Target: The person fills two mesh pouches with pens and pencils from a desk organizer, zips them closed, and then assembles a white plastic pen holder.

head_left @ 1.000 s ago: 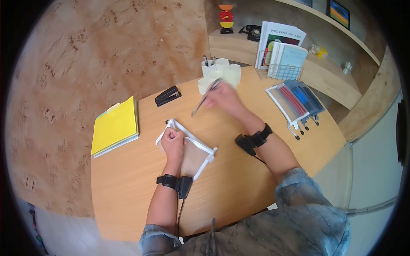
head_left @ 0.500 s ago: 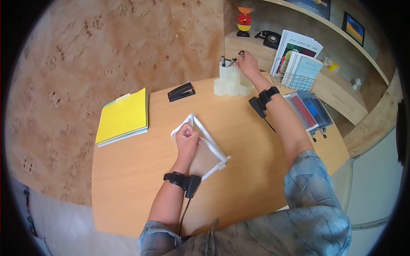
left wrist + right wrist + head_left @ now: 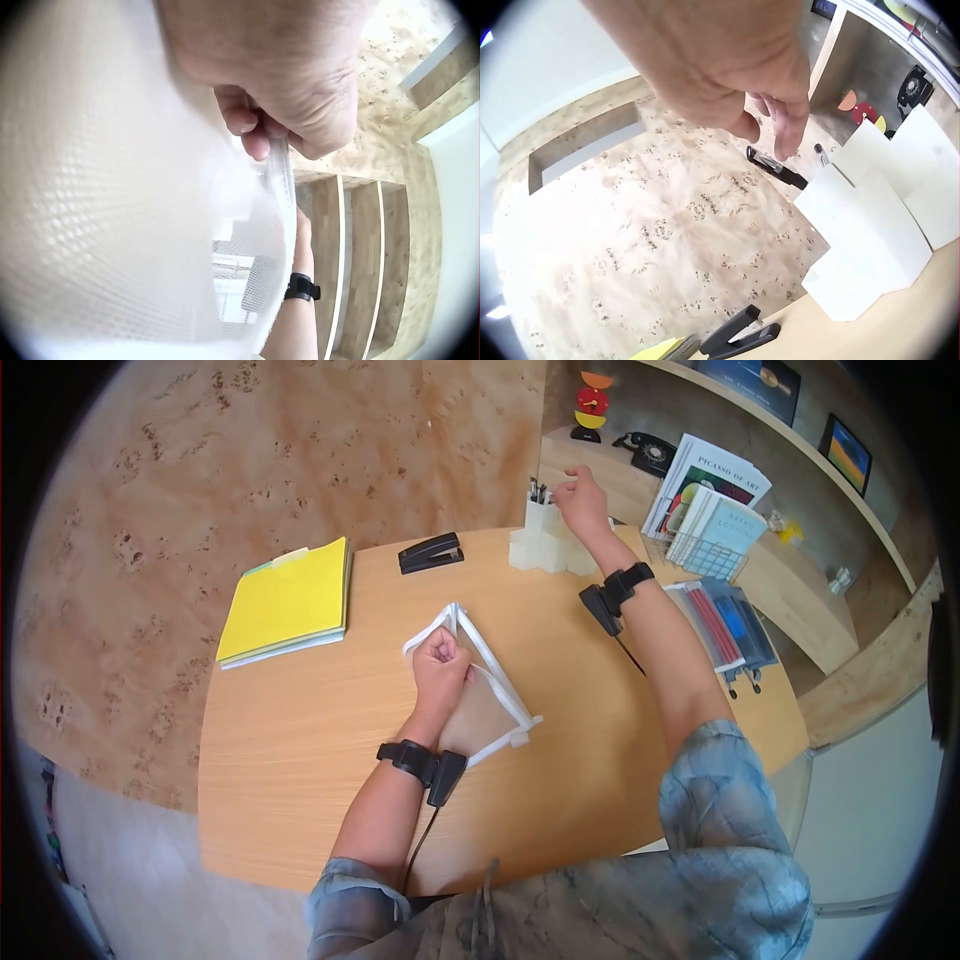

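Note:
My left hand [image 3: 441, 672] grips the edge of a white-trimmed mesh zipper pouch [image 3: 492, 717] over the middle of the table. In the left wrist view, the curled fingers pinch the pouch's zipper edge [image 3: 280, 180], and the pale mesh fills much of the picture. My right hand [image 3: 583, 505] hovers by the white pen holder [image 3: 545, 548], its thumb and fingers apart and relaxed. Just below those fingertips in the right wrist view, a black pen [image 3: 778, 168] leans out of the holder. Another pen [image 3: 821, 154] stands behind it.
A black stapler [image 3: 431, 553] and a yellow folder [image 3: 287, 600] on papers lie at the left. On the right are a wire rack [image 3: 690, 552] with books and several zipper pouches [image 3: 728, 622]. Behind the table, a shelf bears a black telephone [image 3: 650, 453].
My right hand carried a pen up to the pen holder and let it go inside, and its fingers have loosened. The left hand keeps its grip on the pouch. The head view shifted.

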The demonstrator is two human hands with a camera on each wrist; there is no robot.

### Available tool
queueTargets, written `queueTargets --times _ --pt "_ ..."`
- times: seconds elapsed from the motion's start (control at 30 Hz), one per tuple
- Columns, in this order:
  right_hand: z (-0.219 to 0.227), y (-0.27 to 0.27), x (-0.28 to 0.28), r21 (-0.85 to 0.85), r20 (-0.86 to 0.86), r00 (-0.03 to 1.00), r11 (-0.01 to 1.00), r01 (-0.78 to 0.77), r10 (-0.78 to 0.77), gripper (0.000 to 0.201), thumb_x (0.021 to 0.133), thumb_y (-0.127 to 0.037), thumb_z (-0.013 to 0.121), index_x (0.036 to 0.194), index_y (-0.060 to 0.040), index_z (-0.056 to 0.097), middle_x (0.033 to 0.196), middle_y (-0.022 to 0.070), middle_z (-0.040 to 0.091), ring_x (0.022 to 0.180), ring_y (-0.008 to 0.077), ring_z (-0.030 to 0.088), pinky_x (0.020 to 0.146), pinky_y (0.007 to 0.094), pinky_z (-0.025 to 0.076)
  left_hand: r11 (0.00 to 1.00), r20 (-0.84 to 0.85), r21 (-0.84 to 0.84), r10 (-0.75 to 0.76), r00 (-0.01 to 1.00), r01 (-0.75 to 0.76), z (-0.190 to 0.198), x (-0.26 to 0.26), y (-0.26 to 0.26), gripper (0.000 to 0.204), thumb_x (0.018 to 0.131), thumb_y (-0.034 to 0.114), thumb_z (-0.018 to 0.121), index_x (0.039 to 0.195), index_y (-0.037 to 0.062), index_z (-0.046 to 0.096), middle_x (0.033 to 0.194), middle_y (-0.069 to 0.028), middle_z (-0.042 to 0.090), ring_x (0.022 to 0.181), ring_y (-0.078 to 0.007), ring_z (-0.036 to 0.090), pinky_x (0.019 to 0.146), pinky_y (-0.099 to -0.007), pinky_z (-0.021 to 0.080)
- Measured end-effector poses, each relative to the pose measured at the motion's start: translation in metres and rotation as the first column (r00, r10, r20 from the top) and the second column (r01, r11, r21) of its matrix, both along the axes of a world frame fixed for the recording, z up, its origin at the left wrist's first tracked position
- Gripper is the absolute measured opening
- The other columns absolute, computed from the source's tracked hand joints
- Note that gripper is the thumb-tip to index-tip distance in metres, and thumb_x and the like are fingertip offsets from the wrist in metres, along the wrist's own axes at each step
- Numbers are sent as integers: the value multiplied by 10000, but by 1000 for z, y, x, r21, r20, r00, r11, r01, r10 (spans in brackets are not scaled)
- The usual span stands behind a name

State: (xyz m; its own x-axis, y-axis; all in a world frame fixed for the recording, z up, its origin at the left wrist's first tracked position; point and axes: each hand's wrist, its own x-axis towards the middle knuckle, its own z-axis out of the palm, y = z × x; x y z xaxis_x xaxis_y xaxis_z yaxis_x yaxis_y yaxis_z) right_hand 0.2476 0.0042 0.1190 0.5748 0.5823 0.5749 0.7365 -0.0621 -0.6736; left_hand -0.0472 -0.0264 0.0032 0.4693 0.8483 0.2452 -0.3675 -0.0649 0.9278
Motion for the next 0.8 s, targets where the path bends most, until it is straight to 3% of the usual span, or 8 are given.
queueTargets --times 0.13,0.33,0.43,0.53,0.57,0.67,0.77,0.8 --pt "-4 -4 1 34 58 998 999 -6 4 262 795 -65 580 1038 4 513 819 146 664 782 256 664 717 341 507 1000 20 0 -6 1000 6 -3 2 2 239 797 -78 480 665 100 391 539 25 471 408 -56 461 376 -192 367" --pt "-34 -55 -47 73 -168 930 945 -320 328 207 805 -25 561 1008 -4 523 816 104 660 742 177 655 681 289 509 1000 12 2 -9 1000 9 1 1 -2 244 799 -76 482 662 101 386 547 23 472 408 -55 455 378 -195 377" --pt "-47 -83 -76 -228 -298 853 835 -500 429 275 804 -105 615 1039 1 521 917 120 654 802 186 645 721 294 502 999 22 34 12 1000 -12 3 1 -3 238 799 -73 481 665 99 388 548 22 473 406 -53 454 375 -191 374" --pt "-52 -108 -110 -390 -232 877 786 -480 420 431 793 -200 659 1136 2 496 1026 148 627 902 211 628 776 304 490 998 41 58 9 999 -12 12 -1 -9 231 802 -65 487 669 98 392 549 21 475 407 -51 453 374 -186 373" --pt "-52 -114 -116 -433 -327 848 732 -527 417 570 785 -279 676 1226 0 447 1096 171 598 997 250 600 836 330 473 998 46 69 -1 999 -2 18 -2 -12 229 804 -62 490 670 97 393 549 21 476 407 -51 453 374 -184 373" --pt "-62 -119 -123 -401 -338 793 685 -609 507 569 814 -267 647 1263 -4 417 1059 157 615 924 229 628 770 318 503 987 30 161 2 1000 -7 31 -5 -18 214 816 -44 491 683 95 397 555 18 480 415 -51 460 377 -181 376" --pt "-60 -122 -125 -235 -668 535 536 -811 518 392 884 -217 586 1213 -37 470 993 101 625 772 127 610 662 242 495 988 57 157 -11 998 2 35 -5 -20 206 837 -11 506 698 93 396 559 11 487 418 -50 462 379 -180 375" --pt "-60 -121 -128 -162 -730 466 536 -829 500 378 884 -209 576 1200 -29 472 962 96 625 756 132 617 634 249 497 985 46 169 -33 998 25 34 -6 -19 185 848 -2 500 717 87 404 567 5 495 441 -57 479 399 -189 392"
